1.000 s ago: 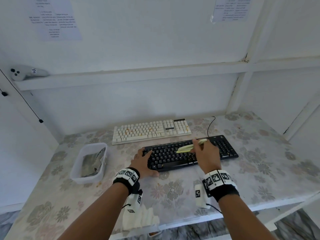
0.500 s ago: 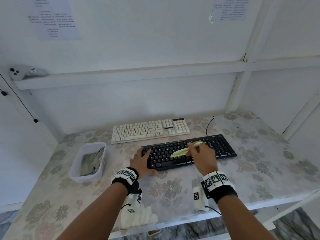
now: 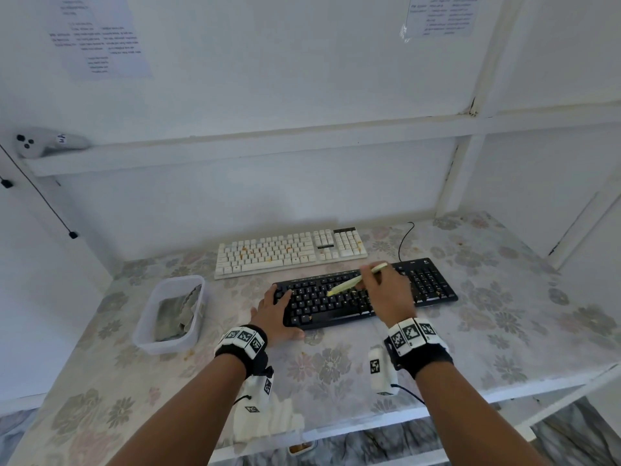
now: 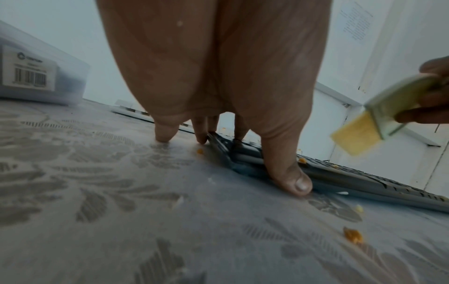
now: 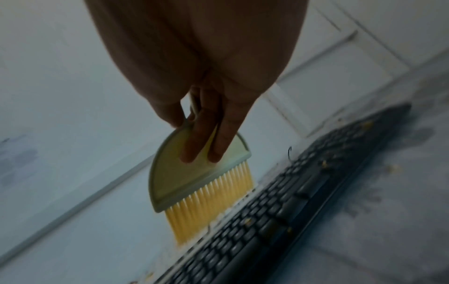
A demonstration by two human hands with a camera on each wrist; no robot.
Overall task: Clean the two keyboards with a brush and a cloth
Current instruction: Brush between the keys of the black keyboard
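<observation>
Black keyboard braced at its left end and brushed over its middle rows.

Right hand gripped the pale-green brush, two fingers laid along its head, yellow bristles angled down-left just above the keys. Left hand lay flat with straight fingers, thumb against the near-left corner. White keyboard, orange-speckled, lay just beyond. Folded cloth sat in a clear plastic tub at left on the floral tabletop.

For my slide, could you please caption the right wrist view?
Right hand holds a yellow-bristled brush over the black keyboard.
</observation>
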